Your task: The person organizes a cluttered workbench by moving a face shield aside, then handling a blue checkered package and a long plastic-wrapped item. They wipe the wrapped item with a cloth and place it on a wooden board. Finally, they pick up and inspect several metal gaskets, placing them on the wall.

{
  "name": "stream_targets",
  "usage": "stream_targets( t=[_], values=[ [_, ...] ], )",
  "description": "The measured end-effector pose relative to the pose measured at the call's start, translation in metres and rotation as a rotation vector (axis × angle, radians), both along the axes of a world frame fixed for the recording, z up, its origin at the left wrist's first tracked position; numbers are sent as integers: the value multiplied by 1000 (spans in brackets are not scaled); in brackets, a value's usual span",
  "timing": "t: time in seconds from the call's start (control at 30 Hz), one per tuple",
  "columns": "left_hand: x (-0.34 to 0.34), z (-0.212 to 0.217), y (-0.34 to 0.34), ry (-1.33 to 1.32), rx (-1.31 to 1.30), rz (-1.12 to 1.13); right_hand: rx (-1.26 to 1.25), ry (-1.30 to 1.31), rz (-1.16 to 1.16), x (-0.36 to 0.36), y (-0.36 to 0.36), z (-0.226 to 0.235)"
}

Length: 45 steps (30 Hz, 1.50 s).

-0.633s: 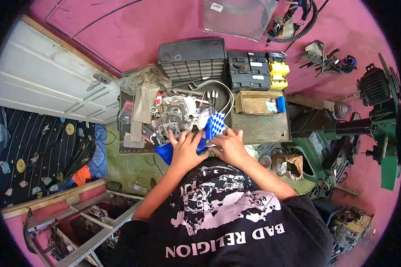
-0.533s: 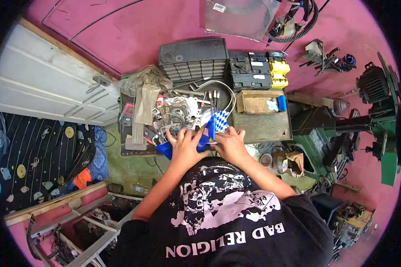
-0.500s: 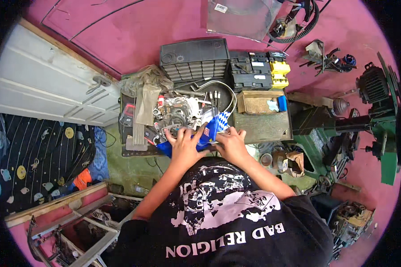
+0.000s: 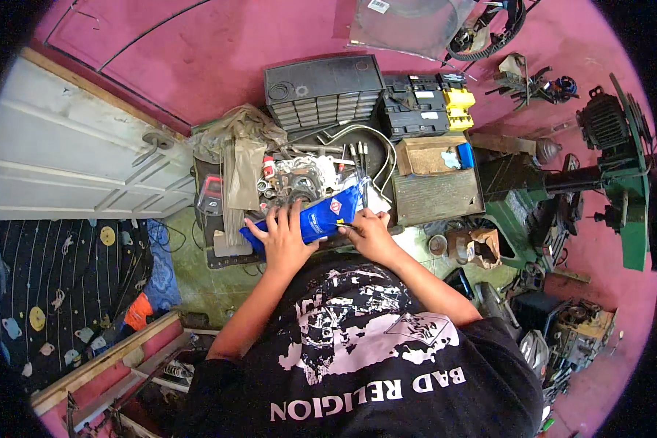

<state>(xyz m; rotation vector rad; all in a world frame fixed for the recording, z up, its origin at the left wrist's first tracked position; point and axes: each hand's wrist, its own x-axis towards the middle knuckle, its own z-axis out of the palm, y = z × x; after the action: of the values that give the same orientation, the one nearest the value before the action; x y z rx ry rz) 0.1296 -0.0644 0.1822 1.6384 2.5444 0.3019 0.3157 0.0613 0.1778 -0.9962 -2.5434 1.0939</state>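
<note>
Lettering boldest on black T-shirt [image 4: 376,358]: large pale capitals, two words in a shallow arc, inverted in this view. Above them, smaller pale lettering inside a thin diamond outline [image 4: 420,330]. Blue packet [image 4: 315,228]: white diamond emblem [image 4: 336,206] with red mark; beside it, fine pale print [image 4: 311,220], too small to make out. Clear plastic sheet on wall [image 4: 409,25]: white barcode sticker [image 4: 378,6], digits illegible. Black battery-like cases [image 4: 409,125]: pale labels [image 4: 430,115], print illegible.
</note>
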Motion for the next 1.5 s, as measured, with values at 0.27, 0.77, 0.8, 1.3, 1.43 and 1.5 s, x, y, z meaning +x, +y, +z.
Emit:
stream_targets(
  t=[0.27, 0.77, 0.8, 1.3, 1.43, 1.5],
  values=[
    [-47, -35, -14, -45, -116, 92, 135, -128, -445, -25, 88, -50],
    [-40, -48, 3, -62, -160, 261, 188, -688, -168, -94, 172, -138],
    [-40, -49, 8, -46, -123, 260, 223, -598, -237, -89, 177, -151],
    [-42, -56, 24, 20, -205, 269, 22, -92, -411, -12, 178, -68],
    [-41, -55, 26, 2, -246, 287, -85, 227, -535, 34, 171, -68],
    [-40, -53, 26, -8, -243, 283, -199, 375, -646, 50, 165, -63]
  ],
)
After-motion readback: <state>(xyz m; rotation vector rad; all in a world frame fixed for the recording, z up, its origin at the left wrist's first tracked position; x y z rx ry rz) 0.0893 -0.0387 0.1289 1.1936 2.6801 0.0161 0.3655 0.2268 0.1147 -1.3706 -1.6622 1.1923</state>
